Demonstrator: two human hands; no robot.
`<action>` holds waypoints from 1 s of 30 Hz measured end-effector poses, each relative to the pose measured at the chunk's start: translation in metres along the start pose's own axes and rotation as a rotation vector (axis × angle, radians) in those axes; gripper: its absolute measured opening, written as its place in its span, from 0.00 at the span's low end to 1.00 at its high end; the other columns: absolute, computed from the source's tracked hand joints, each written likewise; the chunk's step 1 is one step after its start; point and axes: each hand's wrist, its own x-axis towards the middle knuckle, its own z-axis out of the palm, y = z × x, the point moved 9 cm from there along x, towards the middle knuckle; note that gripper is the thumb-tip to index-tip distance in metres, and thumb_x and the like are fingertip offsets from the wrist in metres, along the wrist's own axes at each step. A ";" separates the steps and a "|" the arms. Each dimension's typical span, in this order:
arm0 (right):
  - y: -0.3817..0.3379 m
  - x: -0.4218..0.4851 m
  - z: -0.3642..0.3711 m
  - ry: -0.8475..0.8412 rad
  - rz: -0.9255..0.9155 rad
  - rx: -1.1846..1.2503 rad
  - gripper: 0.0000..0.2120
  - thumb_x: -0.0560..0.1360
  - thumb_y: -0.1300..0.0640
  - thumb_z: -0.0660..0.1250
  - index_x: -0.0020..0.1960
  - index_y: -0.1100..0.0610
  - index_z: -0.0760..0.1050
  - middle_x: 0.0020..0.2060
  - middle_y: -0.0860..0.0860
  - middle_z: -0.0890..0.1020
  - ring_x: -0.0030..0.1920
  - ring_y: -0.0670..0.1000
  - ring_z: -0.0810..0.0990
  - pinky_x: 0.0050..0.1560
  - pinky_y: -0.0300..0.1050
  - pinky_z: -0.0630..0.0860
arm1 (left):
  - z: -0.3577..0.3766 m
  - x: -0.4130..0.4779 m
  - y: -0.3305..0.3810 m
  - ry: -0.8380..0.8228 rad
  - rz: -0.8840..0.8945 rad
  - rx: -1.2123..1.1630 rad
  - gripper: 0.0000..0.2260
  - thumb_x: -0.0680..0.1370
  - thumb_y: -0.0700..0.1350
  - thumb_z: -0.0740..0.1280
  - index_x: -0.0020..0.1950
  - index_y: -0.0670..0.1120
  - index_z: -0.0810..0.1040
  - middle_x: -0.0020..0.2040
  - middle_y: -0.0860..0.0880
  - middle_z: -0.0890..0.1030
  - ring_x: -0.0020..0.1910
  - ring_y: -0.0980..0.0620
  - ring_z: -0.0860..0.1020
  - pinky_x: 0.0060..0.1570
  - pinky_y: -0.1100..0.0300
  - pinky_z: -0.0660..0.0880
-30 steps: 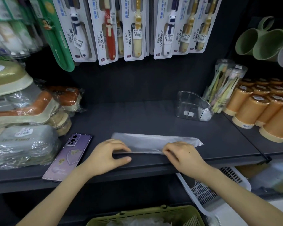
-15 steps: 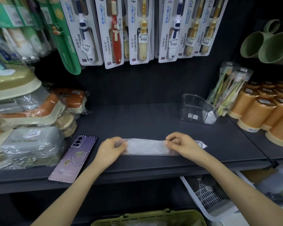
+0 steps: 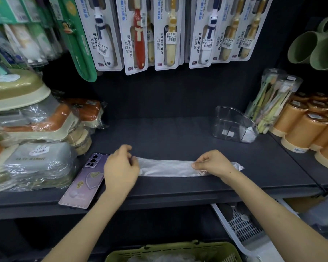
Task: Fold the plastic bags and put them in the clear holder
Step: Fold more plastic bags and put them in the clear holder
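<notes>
Plastic bag [image 3: 167,168] is lying flat as a long narrow strip near the front edge of the dark shelf [image 3: 178,137], long axis running L-R across the person's body. Nearest cam, a green basket [image 3: 170,249] is sitting below the shelf, not in play. Both forearms are reaching over it to the strip.

Left hand [image 3: 120,167] is covering the strip's L end, fingers curled in and bunched, gripping the end by the look of it; the exact pinch pt is hiding behind the back of the hand. Right hand [image 3: 214,163] is sitting on the R part, thumb + forefinger pressed together and pinching the film, other fingers tucked under. A short tail of bag is sticking out past it to the R. So the strip is spanning btw the two hands, neither one nearer.

Purple phone [image 3: 84,180] is lying just beside the left hand; touching or not, can't tell.

Farther back and to the R, the clear holder [image 3: 233,125] is standing upright on the same shelf, well apart from the bag, with a white wad inside, prob a folded bag.

Judging: the next fold is prob going end to end along the long axis. The holder is lying closer to the right hand, so that hand is looking better placed for the drop-in.
</notes>
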 end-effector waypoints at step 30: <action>0.015 -0.036 0.018 0.059 -0.264 -0.851 0.48 0.63 0.28 0.20 0.78 0.44 0.43 0.78 0.43 0.47 0.78 0.49 0.43 0.73 0.59 0.32 | 0.097 -0.045 0.037 -0.513 0.208 0.441 0.25 0.82 0.59 0.43 0.78 0.59 0.43 0.79 0.45 0.41 0.77 0.43 0.38 0.74 0.47 0.35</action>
